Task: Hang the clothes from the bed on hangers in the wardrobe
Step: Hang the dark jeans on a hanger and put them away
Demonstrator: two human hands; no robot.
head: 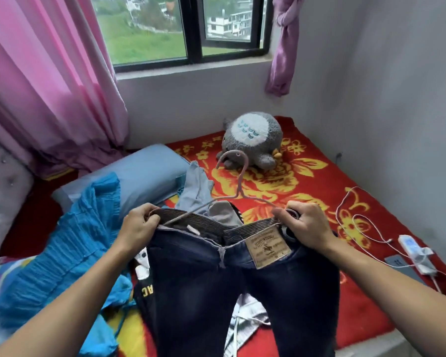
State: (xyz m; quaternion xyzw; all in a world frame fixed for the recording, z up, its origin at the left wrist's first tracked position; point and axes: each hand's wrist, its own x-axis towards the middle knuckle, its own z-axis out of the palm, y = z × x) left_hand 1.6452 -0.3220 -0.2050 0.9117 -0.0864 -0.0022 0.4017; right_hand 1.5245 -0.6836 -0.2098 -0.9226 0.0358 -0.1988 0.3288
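Dark blue denim jeans (242,292) are held up over the bed, waistband open and facing the camera, with a ribbed striped lining inside and a tan leather patch (267,249) on the rear band. A thin pink wire hanger (238,176) rises above the jeans, its hook curved and its twisted neck leaning left. Its two shoulder arms run down to the waistband corners.

The left hand (139,228) has its fingers curled and clamped on the left waistband corner together with the hanger end. The right hand (307,225) has its fingers clamped the same way on the right corner and the other hanger end.

- Left of the jeans: a crinkled turquoise garment (70,253) lies in a heap.
- Just behind the jeans: a soft light blue garment (195,186) sits crumpled.
- Under the jeans: a black garment with yellow letters (144,292) and a grey striped knit (250,315).
- Behind the jeans: a fuzzy red blanket with yellow flowers (319,176) covers the bed.
- Further back: a round grey plush toy (252,137) with a white belly.
- Back left: a smooth blue pillow (144,171) and a grey tufted headboard (3,189).
- Right of the jeans: a white cable (358,222) loops to a white plug strip (411,247).
- Far behind: a black-framed window (191,29), with a pink pleated curtain (49,86) on its left and a knotted purple curtain (285,42) on its right.
- The walls (397,99) are plain grey.
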